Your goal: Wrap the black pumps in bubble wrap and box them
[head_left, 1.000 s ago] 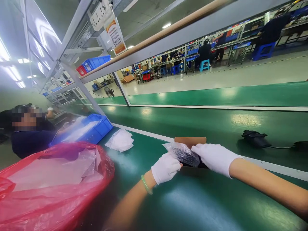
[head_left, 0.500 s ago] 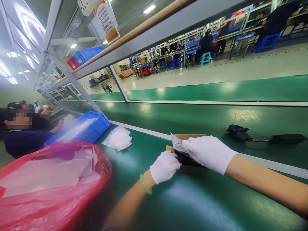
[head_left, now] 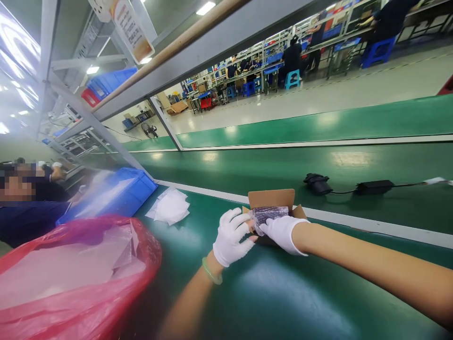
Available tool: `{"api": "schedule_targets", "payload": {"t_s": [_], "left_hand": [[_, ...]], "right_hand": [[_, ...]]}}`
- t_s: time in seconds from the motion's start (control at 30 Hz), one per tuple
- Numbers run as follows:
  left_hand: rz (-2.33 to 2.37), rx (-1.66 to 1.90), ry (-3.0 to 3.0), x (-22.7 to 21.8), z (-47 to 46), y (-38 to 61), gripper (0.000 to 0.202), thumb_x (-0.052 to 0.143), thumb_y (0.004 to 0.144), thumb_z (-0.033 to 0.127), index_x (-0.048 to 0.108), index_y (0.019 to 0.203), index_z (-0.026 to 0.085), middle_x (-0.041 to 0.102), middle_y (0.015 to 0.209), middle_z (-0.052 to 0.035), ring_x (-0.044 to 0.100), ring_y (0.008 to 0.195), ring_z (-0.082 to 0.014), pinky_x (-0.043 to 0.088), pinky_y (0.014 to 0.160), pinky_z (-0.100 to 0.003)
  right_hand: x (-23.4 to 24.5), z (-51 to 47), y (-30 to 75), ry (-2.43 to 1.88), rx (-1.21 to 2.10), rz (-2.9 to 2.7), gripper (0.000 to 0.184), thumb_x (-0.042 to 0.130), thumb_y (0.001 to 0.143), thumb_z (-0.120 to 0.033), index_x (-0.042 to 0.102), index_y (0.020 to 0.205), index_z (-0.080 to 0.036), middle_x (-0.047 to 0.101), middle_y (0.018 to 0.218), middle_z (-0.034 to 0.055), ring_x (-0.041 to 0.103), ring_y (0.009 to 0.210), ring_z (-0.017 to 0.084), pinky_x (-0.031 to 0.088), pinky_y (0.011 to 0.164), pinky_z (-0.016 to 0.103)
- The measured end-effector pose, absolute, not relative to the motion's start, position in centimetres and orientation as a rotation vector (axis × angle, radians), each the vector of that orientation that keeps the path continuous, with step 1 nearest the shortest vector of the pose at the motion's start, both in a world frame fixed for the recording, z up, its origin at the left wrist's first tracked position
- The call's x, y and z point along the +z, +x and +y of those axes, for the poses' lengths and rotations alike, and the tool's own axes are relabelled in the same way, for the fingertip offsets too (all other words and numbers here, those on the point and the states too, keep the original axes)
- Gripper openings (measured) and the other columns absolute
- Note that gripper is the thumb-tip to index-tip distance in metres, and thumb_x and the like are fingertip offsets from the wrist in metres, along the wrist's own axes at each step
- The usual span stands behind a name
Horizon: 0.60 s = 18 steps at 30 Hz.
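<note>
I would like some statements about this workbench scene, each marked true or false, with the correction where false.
The left hand and right hand wear white gloves. True.
The bubble-wrapped item sits at the open cardboard box. True.
The blue bin stands right of the box. False: it stands far left, beyond the red bag.
The black adapter lies inside the box. False: it lies on the green belt, beyond the box.
</note>
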<state>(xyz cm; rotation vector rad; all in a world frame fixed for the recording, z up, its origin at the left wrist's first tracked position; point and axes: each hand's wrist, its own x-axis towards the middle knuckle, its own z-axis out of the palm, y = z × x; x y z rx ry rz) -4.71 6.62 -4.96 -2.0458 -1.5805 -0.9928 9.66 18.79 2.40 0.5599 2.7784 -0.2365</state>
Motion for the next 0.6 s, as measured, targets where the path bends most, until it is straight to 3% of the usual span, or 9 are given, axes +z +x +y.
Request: {"api": "schedule_targets", "payload": {"t_s": [0.1,0.23,0.33,0.43,0.6], "left_hand": [[-1.75,-0.7,-2.174,-4.1,7.3,-4.2,0.037,0.061,0.079,0.051,0.063,0.103,0.021,0.067,0.113,-0.0064,0.05,0.118,-0.0293,0.038,0.1,-0.051],[-1.865,-0.398,-2.321,-2.5,9.1,-3.7,0.034,0.065,0.075,0.05,0.063,0.09,0.02,0.068,0.095,-0.0034,0.054,0.106,-0.0246,0.032,0.104,-0.048],[-1.817,-0.236,-2.391,-1.9,10.5,-3.9,0.033,0.064,0.075,0.051,0.063,0.081,0.018,0.066,0.085,-0.0039,0.057,0.093,-0.0223,0.038,0.097,-0.043],[-1.757,-0.285,-2.428,-2.8,11.2,-4.5,0.036,0.063,0.076,0.055,0.061,0.079,0.018,0.065,0.083,-0.0039,0.058,0.089,-0.0208,0.041,0.09,-0.039],[-1.615,-0.581,-2.37,-5.1,10.8,-5.0,0.036,0.055,0.085,0.054,0.06,0.088,0.019,0.067,0.097,-0.0055,0.057,0.1,-0.0208,0.042,0.09,-0.038]], "right_hand": [[4.2,19.1,11.9,0.49,-0.12,2.744,0.039,0.074,0.071,-0.015,0.066,0.109,-0.021,0.064,0.09,0.006,0.065,0.077,0.022,0.05,0.068,0.034],[4.9,19.6,12.7,0.569,0.065,2.814,0.032,0.058,0.08,-0.012,0.063,0.11,-0.017,0.061,0.098,0.0134,0.065,0.08,0.028,0.048,0.065,0.038],[3.9,20.1,12.1,0.663,0.132,2.863,0.033,0.05,0.084,-0.011,0.059,0.115,-0.013,0.06,0.096,0.0148,0.065,0.081,0.03,0.048,0.064,0.038],[2.7,20.6,11.7,0.774,0.166,2.913,0.035,0.042,0.087,-0.01,0.056,0.118,-0.013,0.057,0.101,0.0165,0.065,0.083,0.029,0.048,0.064,0.037],[1.4,21.3,12.4,0.889,0.017,2.942,0.035,0.039,0.09,-0.015,0.054,0.121,-0.016,0.056,0.112,0.0167,0.065,0.079,0.027,0.046,0.06,0.035]]}}
